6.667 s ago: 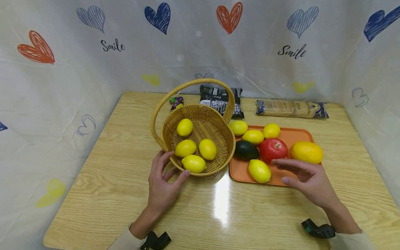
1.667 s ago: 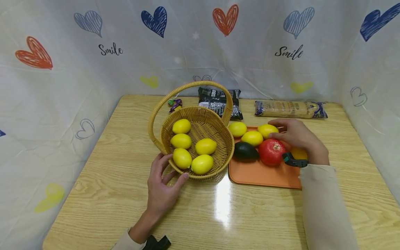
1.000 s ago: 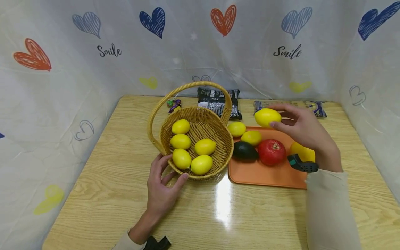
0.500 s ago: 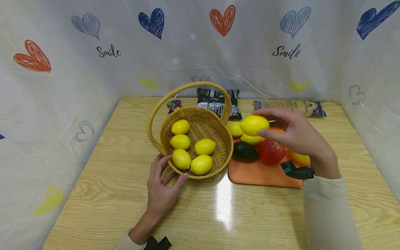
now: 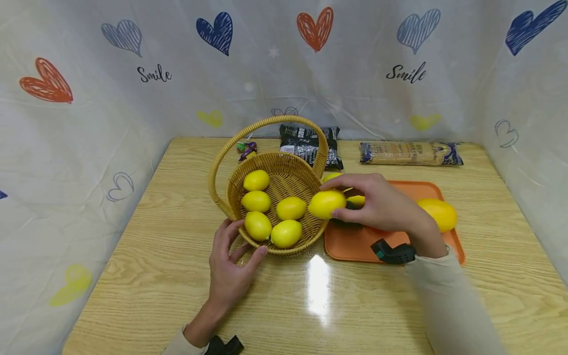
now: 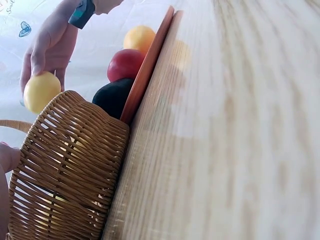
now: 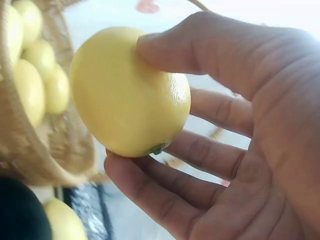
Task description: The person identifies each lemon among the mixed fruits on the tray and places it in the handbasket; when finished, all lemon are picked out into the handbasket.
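Observation:
My right hand (image 5: 332,200) pinches a yellow lemon (image 5: 323,205) between thumb and fingers, just over the right rim of the wicker basket (image 5: 284,250). The right wrist view shows this lemon (image 7: 127,92) close up in my curled fingers (image 7: 200,50). Several lemons (image 5: 291,208) lie in the basket. My left hand (image 5: 230,261) rests on the table with straight fingers touching the basket's near left wall. On the orange tray (image 5: 355,244) lie two lemons (image 5: 357,199), a dark avocado (image 6: 112,97), a red pomegranate (image 6: 125,64) and a large yellow fruit (image 5: 437,213).
At the table's back stand a black snack packet (image 5: 310,140), a long noodle packet (image 5: 410,153) and small wrapped sweets (image 5: 248,146). A curtain printed with hearts closes in the table on three sides. The basket's tall handle (image 5: 266,121) arches over it.
My right hand picked a lemon from the tray's back, lifted it and carried it left and down to the basket's rim. The left hand stayed at the basket.

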A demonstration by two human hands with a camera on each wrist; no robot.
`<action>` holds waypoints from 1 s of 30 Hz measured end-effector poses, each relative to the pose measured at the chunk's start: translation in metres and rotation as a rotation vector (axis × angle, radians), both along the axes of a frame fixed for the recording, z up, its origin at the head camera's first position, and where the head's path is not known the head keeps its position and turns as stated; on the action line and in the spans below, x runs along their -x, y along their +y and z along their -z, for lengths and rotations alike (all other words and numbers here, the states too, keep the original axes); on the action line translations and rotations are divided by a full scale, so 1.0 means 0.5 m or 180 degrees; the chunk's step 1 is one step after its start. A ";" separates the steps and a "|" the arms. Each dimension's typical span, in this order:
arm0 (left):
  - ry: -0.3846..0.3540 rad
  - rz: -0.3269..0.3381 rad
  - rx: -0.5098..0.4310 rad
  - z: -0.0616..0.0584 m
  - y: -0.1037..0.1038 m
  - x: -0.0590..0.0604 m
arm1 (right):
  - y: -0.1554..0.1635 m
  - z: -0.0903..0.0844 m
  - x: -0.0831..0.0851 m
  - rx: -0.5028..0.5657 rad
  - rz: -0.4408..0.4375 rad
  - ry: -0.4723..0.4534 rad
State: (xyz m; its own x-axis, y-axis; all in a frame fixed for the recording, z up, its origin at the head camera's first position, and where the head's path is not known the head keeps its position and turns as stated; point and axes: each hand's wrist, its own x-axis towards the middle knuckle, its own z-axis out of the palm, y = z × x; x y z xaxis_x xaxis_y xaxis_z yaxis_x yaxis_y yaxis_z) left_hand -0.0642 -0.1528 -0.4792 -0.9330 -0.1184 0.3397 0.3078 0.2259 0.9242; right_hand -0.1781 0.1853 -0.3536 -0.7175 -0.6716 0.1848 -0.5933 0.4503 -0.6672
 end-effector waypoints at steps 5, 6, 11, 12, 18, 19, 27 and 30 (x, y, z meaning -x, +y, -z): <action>-0.0014 -0.0007 -0.0020 0.000 0.001 0.000 | -0.057 0.017 -0.011 -0.0305 -0.0144 0.0068; -0.0016 -0.0007 -0.0023 0.000 0.001 0.000 | -0.068 0.021 -0.013 -0.0373 -0.0179 0.0082; -0.0012 -0.0010 -0.0037 0.002 0.001 0.000 | -0.109 0.038 -0.028 -0.0657 -0.0300 0.0395; -0.0007 -0.0012 -0.0032 0.002 0.001 0.001 | -0.114 0.040 -0.031 -0.0686 -0.0303 0.0453; 0.0026 -0.0032 -0.0008 0.001 0.000 0.002 | -0.130 0.044 -0.042 -0.0830 -0.0296 0.0463; 0.0030 -0.0034 -0.0007 0.001 0.000 0.002 | -0.132 0.045 -0.043 -0.0841 -0.0307 0.0419; -0.0012 -0.0051 -0.0012 0.003 -0.001 0.002 | -0.156 0.057 -0.052 -0.0710 -0.0422 0.0018; -0.0028 -0.0042 -0.0030 0.003 0.001 0.002 | -0.160 0.061 -0.052 -0.0597 -0.0495 -0.0044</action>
